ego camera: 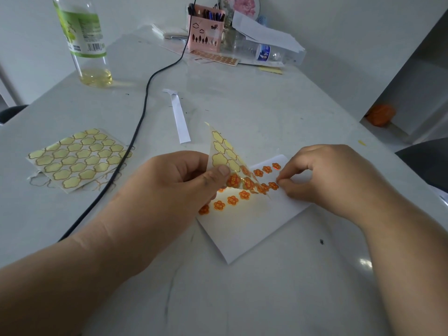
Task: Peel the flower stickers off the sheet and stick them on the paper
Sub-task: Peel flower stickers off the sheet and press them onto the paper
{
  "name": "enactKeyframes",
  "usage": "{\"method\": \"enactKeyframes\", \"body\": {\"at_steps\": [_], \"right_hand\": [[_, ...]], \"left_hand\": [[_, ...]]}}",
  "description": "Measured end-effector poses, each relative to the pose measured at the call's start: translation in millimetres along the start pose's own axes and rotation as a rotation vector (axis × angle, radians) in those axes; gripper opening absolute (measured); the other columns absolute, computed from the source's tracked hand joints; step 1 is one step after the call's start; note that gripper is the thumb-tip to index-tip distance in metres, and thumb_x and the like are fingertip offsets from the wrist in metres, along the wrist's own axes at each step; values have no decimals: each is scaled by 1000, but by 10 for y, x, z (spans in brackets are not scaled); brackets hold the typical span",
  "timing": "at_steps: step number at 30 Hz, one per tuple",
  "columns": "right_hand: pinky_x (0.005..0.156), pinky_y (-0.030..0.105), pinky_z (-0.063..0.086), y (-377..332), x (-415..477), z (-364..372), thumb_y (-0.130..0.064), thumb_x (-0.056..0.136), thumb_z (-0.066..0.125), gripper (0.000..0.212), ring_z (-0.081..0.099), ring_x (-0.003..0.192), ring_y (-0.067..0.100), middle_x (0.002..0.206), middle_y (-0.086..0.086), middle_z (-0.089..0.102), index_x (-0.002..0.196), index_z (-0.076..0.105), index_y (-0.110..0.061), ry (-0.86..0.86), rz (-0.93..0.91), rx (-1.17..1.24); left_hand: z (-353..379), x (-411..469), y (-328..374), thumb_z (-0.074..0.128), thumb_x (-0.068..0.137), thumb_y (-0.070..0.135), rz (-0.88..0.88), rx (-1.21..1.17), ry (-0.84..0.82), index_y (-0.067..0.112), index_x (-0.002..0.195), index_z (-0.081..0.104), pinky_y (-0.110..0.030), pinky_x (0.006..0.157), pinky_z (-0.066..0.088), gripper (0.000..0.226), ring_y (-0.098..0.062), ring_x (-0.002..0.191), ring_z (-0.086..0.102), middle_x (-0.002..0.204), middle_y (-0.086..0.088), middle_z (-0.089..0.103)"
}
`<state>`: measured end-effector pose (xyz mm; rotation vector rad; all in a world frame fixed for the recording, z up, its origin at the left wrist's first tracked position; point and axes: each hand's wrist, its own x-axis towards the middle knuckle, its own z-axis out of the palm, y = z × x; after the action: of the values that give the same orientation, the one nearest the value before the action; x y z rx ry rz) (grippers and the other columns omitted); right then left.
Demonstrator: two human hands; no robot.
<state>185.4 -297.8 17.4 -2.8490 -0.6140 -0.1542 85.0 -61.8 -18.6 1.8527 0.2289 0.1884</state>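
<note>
Far left, rear of table (278,105): an upright clear bottle (82,40) with a green label and a little yellow liquid at the bottom.

Left, nearer: a stack of spent sticker sheets (77,158), pale yellow flower-shaped blanks outlined in gold, lying flat. A black cable (143,112) runs from the rear down across the right edge of this stack.

Left hand (174,183): thumb and curled fingers pinch the sticker sheet (225,151). It is held raised and tilted over the left part of the white paper (247,229). The upper part of the sheet shows empty yellow blanks, and orange stickers remain along its lower edge by the thumb.

Centre, beyond the hands: a narrow white paper strip (179,117) lies flat. At the rear stands a pink pen holder (206,30) with pens, and a clear water bottle (266,53) lies on its side beside it among loose papers.

White paper: flat on the table, turned cornerwise towards the viewer. Orange flower stickers (232,200) sit on it in slanting rows, partly hidden by the raised sheet.

Right hand (332,180): fingers curled, thumb and forefinger tips drawn together on the right edge of the end flower sticker (273,186) of the middle row, on the paper. The heel of the hand rests over the paper's right corner.

Far right, off the table: an orange object (380,115) on the floor, blurred.
</note>
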Motion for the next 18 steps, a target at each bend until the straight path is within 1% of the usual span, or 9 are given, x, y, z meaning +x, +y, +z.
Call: {"method": "enactKeyframes", "body": {"at_steps": [4, 6, 7, 9, 11, 13, 15, 16, 18], "right_hand": [[83, 40, 58, -36, 6, -46, -47, 81, 74, 5, 66, 94, 9, 96, -22, 71, 83, 78, -51, -93, 46, -28], [86, 41, 58, -58, 1, -102, -52, 83, 72, 5, 65, 96, 8, 98, -23, 70, 84, 77, -52, -153, 70, -34], [87, 42, 57, -72, -7, -129, -57, 85, 69, 9, 64, 98, 8, 101, -23, 69, 86, 76, -52, -189, 71, -65], [87, 44, 57, -106, -54, -167, -68, 87, 53, 31, 65, 99, 11, 104, -19, 66, 96, 75, -48, -254, 67, -145], [82, 43, 57, -147, -132, -166, -70, 83, 34, 51, 65, 95, 10, 102, -17, 62, 106, 70, -42, -280, 55, -224], [80, 39, 56, -182, -192, -119, -67, 84, 28, 54, 62, 93, 10, 101, -18, 56, 107, 69, -41, -256, 33, -279], [79, 37, 55, -212, -196, -76, -63, 91, 32, 48, 61, 94, 11, 104, -17, 56, 99, 73, -40, -176, 36, -249], [81, 36, 54, -232, -180, -64, -62, 92, 36, 43, 61, 96, 11, 106, -17, 57, 99, 74, -43, -116, 45, -201], [84, 34, 53, -253, -164, -75, -61, 88, 46, 36, 64, 98, 5, 105, -20, 61, 111, 72, -51, 51, 57, 1]], "left_hand": [[2, 5, 14, 73, 87, 61, -16, -35, -9, 42, 88, 82, -53, 88, 67, 21, -19, 83, 82, 74, 13, 81], [3, 6, 11, 73, 85, 63, -13, -53, -13, 44, 89, 82, -52, 89, 67, 22, -17, 84, 83, 78, 13, 82], [1, 5, 4, 73, 87, 61, -6, -56, -15, 44, 90, 82, -52, 89, 67, 20, -17, 84, 83, 79, 12, 83], [0, 5, -8, 76, 90, 59, 8, -58, -15, 43, 91, 82, -53, 89, 67, 17, -18, 85, 83, 81, 10, 83], [-5, 4, -9, 79, 85, 63, 17, -66, -14, 40, 91, 83, -55, 90, 66, 24, -22, 87, 82, 82, 7, 83], [-5, 7, -15, 78, 81, 65, 36, -68, -21, 38, 92, 83, -57, 91, 65, 29, -25, 89, 82, 83, 5, 83], [-12, 5, -15, 74, 77, 67, 79, -91, -15, 37, 93, 82, -57, 91, 65, 35, -27, 91, 81, 85, 5, 83], [-22, 5, -21, 70, 76, 68, 117, -105, -5, 37, 94, 82, -57, 89, 66, 38, -26, 91, 81, 86, 6, 83], [-42, 1, -37, 65, 79, 69, 212, -122, 20, 40, 95, 81, -54, 83, 68, 37, -21, 87, 81, 88, 8, 83]]}}
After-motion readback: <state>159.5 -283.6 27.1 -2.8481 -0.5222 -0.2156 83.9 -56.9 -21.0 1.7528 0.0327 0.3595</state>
